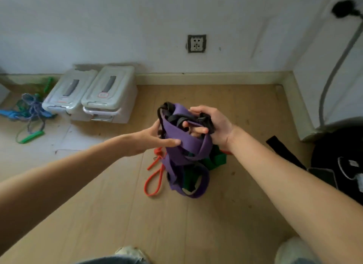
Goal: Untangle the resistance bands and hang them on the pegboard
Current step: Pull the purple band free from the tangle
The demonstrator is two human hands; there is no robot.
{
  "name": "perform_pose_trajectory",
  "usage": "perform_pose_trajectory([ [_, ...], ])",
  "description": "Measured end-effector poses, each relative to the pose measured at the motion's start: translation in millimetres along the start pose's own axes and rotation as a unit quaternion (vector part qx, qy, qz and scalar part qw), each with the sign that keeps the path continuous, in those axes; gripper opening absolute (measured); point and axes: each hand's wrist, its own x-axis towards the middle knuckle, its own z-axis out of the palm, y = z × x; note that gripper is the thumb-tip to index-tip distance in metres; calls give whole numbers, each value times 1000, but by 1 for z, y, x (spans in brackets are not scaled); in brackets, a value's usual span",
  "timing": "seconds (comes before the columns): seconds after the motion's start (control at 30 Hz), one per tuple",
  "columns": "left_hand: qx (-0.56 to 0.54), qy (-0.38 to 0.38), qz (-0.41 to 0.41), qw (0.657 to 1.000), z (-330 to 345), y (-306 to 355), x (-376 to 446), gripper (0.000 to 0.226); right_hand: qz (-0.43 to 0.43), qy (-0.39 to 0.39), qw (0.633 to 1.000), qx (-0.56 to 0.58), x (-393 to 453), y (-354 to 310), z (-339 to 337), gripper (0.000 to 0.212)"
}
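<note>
Purple band point(188, 145) | gripped by right hand point(216, 124) | left hand point(155, 138) touching

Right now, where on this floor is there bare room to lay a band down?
Bare wood floor lies between the band tangle and the shoes, and from the storage boxes to the right corner. It is crowded left by the ropes and right by black gear.

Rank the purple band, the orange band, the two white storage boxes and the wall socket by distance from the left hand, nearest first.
From the left hand:
1. Purple band, touching its fingertips.
2. Orange band, on the floor just below.
3. White storage boxes, by the wall, left.
4. Wall socket, up the wall.
</note>
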Motion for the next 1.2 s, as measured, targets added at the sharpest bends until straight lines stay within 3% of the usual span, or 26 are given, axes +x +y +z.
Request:
perform_pose_trajectory([
  [0.1, 6, 96, 65, 993, 19, 6, -38, 49, -30, -56, 997, -52, -33, -10, 34, 33],
  [0.17, -34, 126, 72, 989, 34, 23, -74, 20, -62, 53, 970, -227, -64, -10, 56, 27],
  [0.2, 10, 135, 67, 989, 38, 34, -93, 10, -96, 152, 909, -377, -81, -11, 64, 24],
  [0.27, 234, 161, 72, 956, 45, 56, -126, 17, -170, 303, 673, -653, -109, -16, 73, 27],
  [0.3, 365, 175, 78, 911, 51, 61, -141, 23, -213, 342, 559, -725, -122, -16, 77, 31],
  [0.33, 465, 190, 81, 861, 60, 65, -156, 26, -243, 351, 492, -758, -135, -17, 85, 33],
  [0.4, 567, 205, 75, 795, 76, 67, -174, 29, -295, 333, 412, -796, -155, -20, 98, 35],
  [0.43, 565, 194, 71, 799, 82, 67, -180, 25, -289, 325, 384, -815, -162, -22, 101, 36],
  [0.47, 490, 187, 76, 848, 85, 69, -186, 19, -264, 320, 380, -826, -168, -24, 104, 39],
  [0.5, 356, 189, 86, 911, 89, 74, -189, 16, -236, 319, 403, -825, -174, -25, 106, 43],
  [0.53, 197, 201, 97, 955, 91, 79, -190, 20, -213, 309, 468, -800, -181, -24, 109, 46],
  [0.57, 50, 205, 94, 973, 96, 85, -192, 25, -211, 286, 561, -748, -189, -21, 115, 45],
  [0.6, -81, 186, 91, 975, 102, 88, -193, 26, -213, 243, 663, -675, -198, -15, 120, 40],
  [0.63, -191, 155, 85, 966, 109, 89, -192, 25, -215, 192, 743, -604, -207, -6, 126, 36],
  [0.67, -268, 121, 80, 952, 115, 89, -189, 24, -205, 141, 780, -575, -217, 9, 130, 41],
  [0.7, -310, 91, 71, 944, 122, 88, -188, 22, -192, 110, 775, -592, -223, 26, 134, 55],
  [0.77, -315, 35, 65, 946, 129, 88, -187, 17, -187, 136, 703, -672, -220, 52, 131, 85],
  [0.8, -302, 13, 74, 950, 128, 87, -189, 12, -210, 174, 673, -688, -217, 61, 131, 84],
  [0.83, -285, 10, 91, 954, 124, 86, -189, 15, -229, 211, 677, -667, -213, 65, 130, 69],
  [0.9, -201, 60, 128, 969, 110, 80, -187, 29, -242, 254, 770, -533, -210, 64, 131, 22],
  [0.93, -153, 88, 147, 973, 104, 75, -186, 31, -241, 263, 800, -482, -210, 62, 132, 12],
  [1.0, -100, 68, 170, 978, 96, 65, -184, 40, -232, 247, 837, -430, -207, 56, 139, 13],
  [1.1, -46, -28, 170, 984, 93, 45, -177, 68, -247, 193, 889, -333, -203, 45, 152, 14],
  [1.2, 177, -28, 145, 973, 112, 22, -166, 74, -270, 166, 922, -224, -204, 33, 156, 15],
])
